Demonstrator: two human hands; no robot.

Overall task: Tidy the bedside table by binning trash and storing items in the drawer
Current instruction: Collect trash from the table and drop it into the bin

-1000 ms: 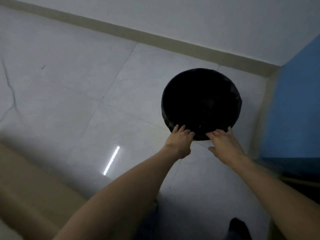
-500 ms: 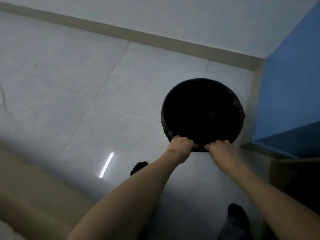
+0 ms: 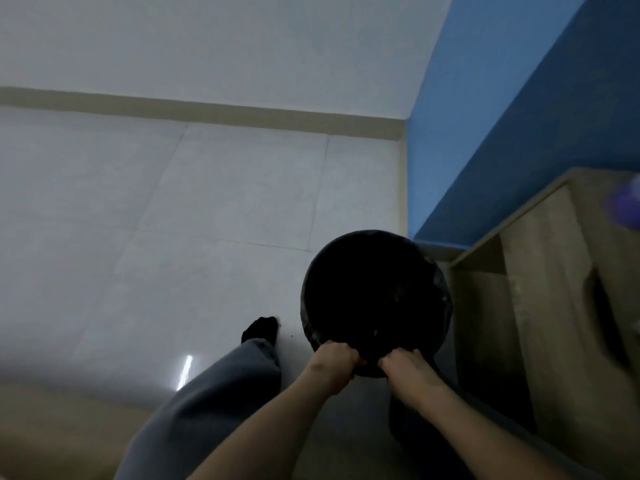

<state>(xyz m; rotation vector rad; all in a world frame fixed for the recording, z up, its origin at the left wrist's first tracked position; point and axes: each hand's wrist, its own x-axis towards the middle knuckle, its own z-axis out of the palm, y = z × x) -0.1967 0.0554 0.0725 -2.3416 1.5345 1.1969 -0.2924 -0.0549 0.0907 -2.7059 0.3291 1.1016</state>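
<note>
Since a second ago, bin (image 3: 375, 299) dragged nearer, now just beside the wooden bedside table (image 3: 554, 306). Left hand (image 3: 334, 362) and right hand (image 3: 405, 370) both clenched on its near rim, fingers curled shut. Risk: loose black liner slipping off; bin tipping. Person's foot (image 3: 261, 329) near, crowding the path.

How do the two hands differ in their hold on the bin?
The left hand sits on the black bin rim's near-left; the right hand on its near-right. The left is slightly higher in frame than the right. Both are closed on the near rim.
</note>
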